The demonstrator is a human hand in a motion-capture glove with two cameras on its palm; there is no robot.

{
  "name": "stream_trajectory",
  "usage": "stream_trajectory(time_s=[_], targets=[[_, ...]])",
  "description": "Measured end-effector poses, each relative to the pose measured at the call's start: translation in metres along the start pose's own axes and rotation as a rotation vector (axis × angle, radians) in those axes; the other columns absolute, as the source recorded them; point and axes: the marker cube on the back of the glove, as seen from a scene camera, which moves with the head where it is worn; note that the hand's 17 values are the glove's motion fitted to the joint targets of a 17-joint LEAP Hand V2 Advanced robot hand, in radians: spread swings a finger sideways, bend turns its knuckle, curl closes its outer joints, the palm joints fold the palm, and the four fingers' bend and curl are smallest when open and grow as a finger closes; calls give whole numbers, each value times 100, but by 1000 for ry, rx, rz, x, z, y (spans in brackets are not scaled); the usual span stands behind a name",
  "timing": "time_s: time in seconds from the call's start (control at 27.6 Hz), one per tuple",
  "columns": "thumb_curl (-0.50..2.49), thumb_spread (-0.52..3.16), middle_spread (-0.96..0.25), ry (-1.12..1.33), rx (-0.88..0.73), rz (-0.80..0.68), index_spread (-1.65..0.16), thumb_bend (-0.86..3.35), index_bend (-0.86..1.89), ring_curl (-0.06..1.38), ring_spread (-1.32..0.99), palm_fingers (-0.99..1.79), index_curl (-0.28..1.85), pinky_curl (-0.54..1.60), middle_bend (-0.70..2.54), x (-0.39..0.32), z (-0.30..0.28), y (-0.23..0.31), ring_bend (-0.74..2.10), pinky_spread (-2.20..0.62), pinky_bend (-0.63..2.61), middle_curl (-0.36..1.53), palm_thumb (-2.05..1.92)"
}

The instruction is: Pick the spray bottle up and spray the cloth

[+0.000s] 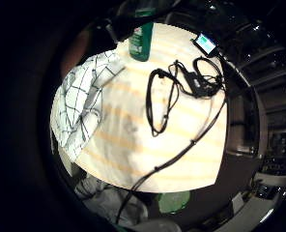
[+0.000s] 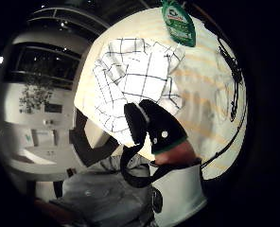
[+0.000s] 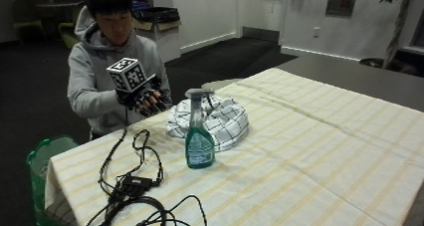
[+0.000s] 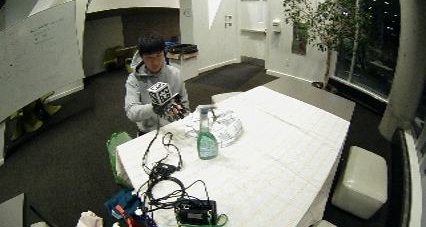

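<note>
The gloved right hand [image 3: 147, 100] hangs above the table's near edge, fingers loosely curled and holding nothing. The green spray bottle [image 3: 198, 135] stands upright at the checked cloth's [image 3: 217, 118] five o'clock, just beside it. A hurried reach could topple the bottle or snag the black cables [image 3: 136, 178].

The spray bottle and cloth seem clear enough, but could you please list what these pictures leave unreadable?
- Spray bottle: label text too small in the outside view; its top is cut off at the edge of both palm views.
- Checked cloth: its near part is hidden behind the bottle.
- Gloved right hand: palm side faces away.
</note>
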Motion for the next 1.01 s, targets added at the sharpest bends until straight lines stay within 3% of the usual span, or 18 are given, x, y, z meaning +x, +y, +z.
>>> stream_trajectory(time_s=[0.58,1.01], targets=[[25,108,-4,-405,98,54,-29,0,7,28,4,22,18,36,19,35,-8,-66,25,24,53,31,55],[29,102,-3,-646,101,107,-29,-2,9,29,5,17,15,37,21,47,0,-129,30,24,60,32,63]])
